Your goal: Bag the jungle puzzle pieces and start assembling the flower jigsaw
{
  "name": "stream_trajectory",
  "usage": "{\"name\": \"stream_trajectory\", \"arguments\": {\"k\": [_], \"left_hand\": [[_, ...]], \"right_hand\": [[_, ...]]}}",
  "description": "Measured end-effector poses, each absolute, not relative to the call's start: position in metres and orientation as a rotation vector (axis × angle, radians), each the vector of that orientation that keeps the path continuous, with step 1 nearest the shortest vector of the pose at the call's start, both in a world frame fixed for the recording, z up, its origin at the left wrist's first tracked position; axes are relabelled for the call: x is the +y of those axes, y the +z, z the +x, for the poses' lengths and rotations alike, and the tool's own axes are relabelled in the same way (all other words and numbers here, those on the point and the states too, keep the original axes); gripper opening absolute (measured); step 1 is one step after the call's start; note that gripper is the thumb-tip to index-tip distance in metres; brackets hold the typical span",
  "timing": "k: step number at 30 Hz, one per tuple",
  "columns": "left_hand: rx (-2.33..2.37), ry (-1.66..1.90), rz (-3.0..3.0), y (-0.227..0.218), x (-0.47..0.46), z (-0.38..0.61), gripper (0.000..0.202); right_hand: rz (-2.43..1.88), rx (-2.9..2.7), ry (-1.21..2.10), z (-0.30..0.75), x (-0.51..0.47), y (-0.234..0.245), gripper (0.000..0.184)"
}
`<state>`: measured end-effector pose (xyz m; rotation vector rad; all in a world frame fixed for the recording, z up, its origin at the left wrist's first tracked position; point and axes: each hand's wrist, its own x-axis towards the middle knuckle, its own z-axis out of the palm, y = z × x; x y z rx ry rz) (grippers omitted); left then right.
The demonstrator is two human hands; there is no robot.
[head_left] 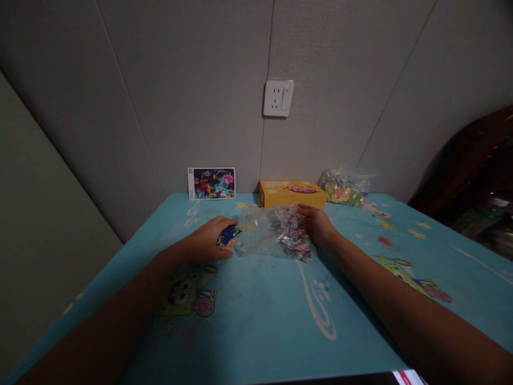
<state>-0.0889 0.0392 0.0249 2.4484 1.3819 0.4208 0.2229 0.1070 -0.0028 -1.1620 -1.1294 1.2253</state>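
Observation:
A clear plastic bag [269, 231] full of small colourful puzzle pieces lies in the middle of the blue cartoon-print table [260, 310]. My left hand [208, 240] rests on the table at the bag's left end, fingers curled around a dark blue puzzle piece [227, 236] at the bag's opening. My right hand [318, 224] grips the right end of the bag, fingers closed on the plastic.
A yellow box [290, 193] stands just behind the bag. A picture card [211, 183] leans on the wall at the back left. Another bag of colourful pieces [343, 187] lies at the back right. A wall socket [278, 98] sits above. Dark furniture [473, 176] stands right.

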Motion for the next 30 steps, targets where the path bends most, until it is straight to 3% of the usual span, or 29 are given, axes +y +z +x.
{"name": "stream_trajectory", "arguments": {"k": [5, 9, 13, 18, 24, 30], "left_hand": [[1.38, 0.458, 2.497, 0.017, 0.044, -0.087, 0.051], [1.339, 0.484, 2.547, 0.016, 0.045, -0.088, 0.044], [1.334, 0.48, 2.562, 0.015, 0.046, -0.089, 0.043], [1.349, 0.5, 2.57, 0.012, 0.047, -0.089, 0.043], [1.429, 0.535, 2.475, 0.012, 0.049, -0.09, 0.065], [1.433, 0.441, 2.502, 0.016, 0.049, -0.091, 0.055]], "right_hand": [[-1.022, -0.949, 1.368, 0.217, 0.105, 0.002, 0.033], [-1.244, -1.222, 1.001, 0.223, 0.113, -0.003, 0.047], [-1.309, -1.643, 0.521, 0.225, 0.116, -0.005, 0.043], [-1.162, -2.033, 0.495, 0.21, 0.123, 0.004, 0.044], [-1.004, -2.514, 0.449, 0.18, 0.144, 0.028, 0.046], [-1.294, -2.447, 0.214, 0.176, 0.145, 0.034, 0.046]]}}
